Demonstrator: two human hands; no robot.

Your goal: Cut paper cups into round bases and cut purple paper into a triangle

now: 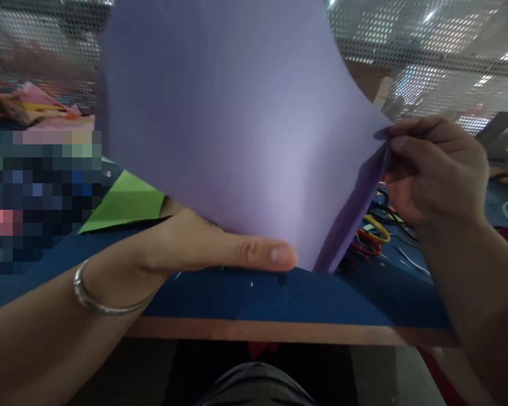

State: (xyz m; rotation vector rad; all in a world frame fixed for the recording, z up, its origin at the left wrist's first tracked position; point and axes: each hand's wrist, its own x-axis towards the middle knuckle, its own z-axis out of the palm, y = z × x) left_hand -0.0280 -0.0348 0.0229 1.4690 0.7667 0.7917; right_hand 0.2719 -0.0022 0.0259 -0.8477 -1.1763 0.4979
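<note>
A large purple sheet (pixel 237 124) is raised in front of me above the blue table. Its lower right edge is folded over into a narrow darker strip. My left hand (pixel 211 242), with a silver bangle at the wrist, holds the sheet's bottom edge; the thumb lies across the near side and the fingers are hidden behind it. At the right, my right hand (pixel 436 163) pinches the sheet's corner between thumb and fingers.
Green sheet material (pixel 127 203) lies on the blue table (pixel 245 299) at left. Yellow and red loops (pixel 376 228), dark cords and thread scraps lie at right. Pink and orange pieces (pixel 38 107) are piled at the far left. A perforated metal panel stands behind.
</note>
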